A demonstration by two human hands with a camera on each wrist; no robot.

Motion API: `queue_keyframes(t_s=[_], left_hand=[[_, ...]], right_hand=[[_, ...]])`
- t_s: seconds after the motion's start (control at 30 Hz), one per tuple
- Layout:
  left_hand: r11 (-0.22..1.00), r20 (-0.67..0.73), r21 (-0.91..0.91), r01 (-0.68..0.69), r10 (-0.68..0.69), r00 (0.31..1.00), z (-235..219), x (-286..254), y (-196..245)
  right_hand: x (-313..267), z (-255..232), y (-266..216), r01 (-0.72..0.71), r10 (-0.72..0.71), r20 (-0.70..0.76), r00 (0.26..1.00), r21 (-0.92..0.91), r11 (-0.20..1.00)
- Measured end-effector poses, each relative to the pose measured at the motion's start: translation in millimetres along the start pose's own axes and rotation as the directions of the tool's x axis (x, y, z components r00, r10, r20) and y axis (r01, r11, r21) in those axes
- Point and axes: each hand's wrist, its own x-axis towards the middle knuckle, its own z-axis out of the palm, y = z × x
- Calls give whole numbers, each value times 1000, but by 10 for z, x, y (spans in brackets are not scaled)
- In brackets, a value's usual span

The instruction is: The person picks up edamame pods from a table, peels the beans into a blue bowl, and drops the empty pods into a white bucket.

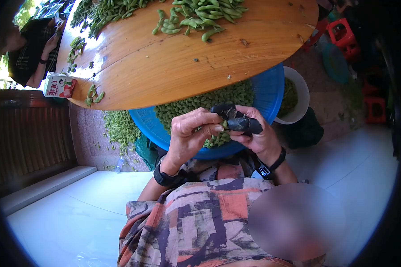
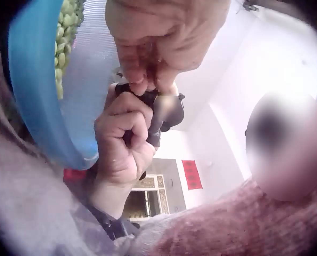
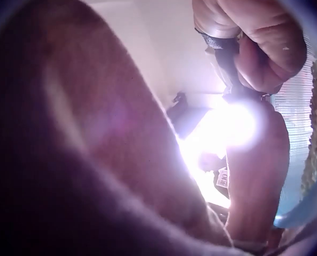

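Over the blue basin (image 1: 140, 116) of shelled green beans (image 1: 178, 107), the two hands meet. The left hand (image 1: 189, 133) pinches a green pod (image 1: 225, 125) between thumb and forefinger. Black coverings (image 1: 238, 124) wrap the thumb and a finger of the right hand (image 1: 258, 138), which holds the pod's other side. In the left wrist view the left hand (image 2: 166, 37) is above the curled right hand (image 2: 124, 138), fingertips touching. The right wrist view shows the right hand (image 3: 254, 42) close to the left hand (image 3: 257, 160); the pod is hidden there.
A wooden table (image 1: 187, 58) carries piles of pods (image 1: 209, 13) and a printed packet (image 1: 60, 85). A white bucket (image 1: 304, 95) stands right of the basin. More pods (image 1: 120, 129) lie on the floor at left. Red stools (image 1: 343, 38) stand at the right; another person (image 1: 31, 53) sits at the left.
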Motion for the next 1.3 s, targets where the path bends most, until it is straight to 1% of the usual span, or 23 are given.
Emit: queue_keyframes(t_s=[0.07, 0.1, 0.13, 0.2, 0.27, 0.33, 0.4, 0.43, 0.47, 0.5, 0.53, 0.57, 0.7, 0.77, 0.9, 0.97, 1.0, 1.03, 1.07, 1.13, 1.2, 1.23, 1.3], left_hand=[[909, 52, 352, -223, 219, 974, -19, 4, 35], [853, 76, 432, -295, 291, 954, -27, 4, 46], [854, 77, 429, -295, 291, 954, -46, -11, 80], [763, 208, 536, -362, 296, 932, -102, -34, 142], [765, 234, 504, -400, 325, 916, -152, -36, 109], [764, 294, 503, -405, 289, 911, -183, -21, 141], [786, 274, 495, -371, 264, 925, -184, -6, 130], [806, 257, 485, -338, 238, 937, -177, -1, 118], [808, 255, 484, -337, 238, 937, -146, -17, 84], [846, 201, 452, -282, 212, 956, -100, -40, 34], [880, 151, 416, -229, 182, 972, -72, -47, 12], [873, 176, 421, -245, 186, 967, -64, -43, 14], [873, 193, 428, -235, 166, 967, -32, -39, -6], [865, 238, 434, -252, 160, 958, -37, -44, -14], [843, 279, 446, -300, 188, 942, -44, -36, -13], [798, 255, 466, -381, 291, 922, -21, -43, -94], [798, 256, 466, -381, 291, 922, -12, -44, -124], [831, 207, 451, -327, 258, 944, -2, -45, -150], [860, 161, 431, -271, 222, 962, 7, -39, -159], [880, 135, 410, -240, 201, 970, 27, -22, -138], [862, 145, 461, -210, 160, 976, 41, -6, -118], [862, 146, 461, -212, 162, 976, 41, 4, -118], [941, 123, 333, -69, 30, 992, 33, 15, -116]], right_hand=[[-8, -71, 45, -59, 60, -3, 998, 134, 989], [-15, -62, 51, -60, 61, -3, 998, 133, 989], [-35, -35, 61, -89, 96, -33, 995, 176, 980], [-39, -1, 44, -117, 133, -60, 989, 221, 968], [-26, 29, 13, -148, 148, 15, 989, 118, 982], [-11, -15, 24, -130, 127, 64, 990, 58, 990], [-22, 15, 7, -108, 108, 116, 987, -3, 994], [-55, 103, -37, -49, 50, 0, 999, -235, 971], [-81, 189, -84, -18, -32, -101, 994, -460, 888], [-81, 276, -128, -19, -31, -102, 994, -460, 887], [-74, 366, -168, 13, -93, -120, 988, -545, 838], [-71, 402, -185, 39, -156, -134, 979, -625, 780], [-47, 254, -126, 8, -155, -147, 977, -700, 714], [-53, 214, -120, 90, -199, -58, 978, -748, 657], [-57, 225, -94, 88, -216, -71, 974, -761, 643], [-58, 153, -47, 125, -234, -9, 972, -826, 549], [-53, 171, -40, 125, -235, -9, 972, -826, 549], [-42, 212, -26, 223, -378, 101, 920, -929, 295], [-37, 255, -21, 279, -480, 240, 844, -960, 11], [-43, 320, -35, 260, -482, 206, 851, -964, 47], [-38, 345, -44, 204, -463, 6, 886, -903, 377], [-40, 328, -50, 205, -465, 7, 885, -904, 376], [-65, 250, -78, 161, -440, -91, 894, -850, 502]])
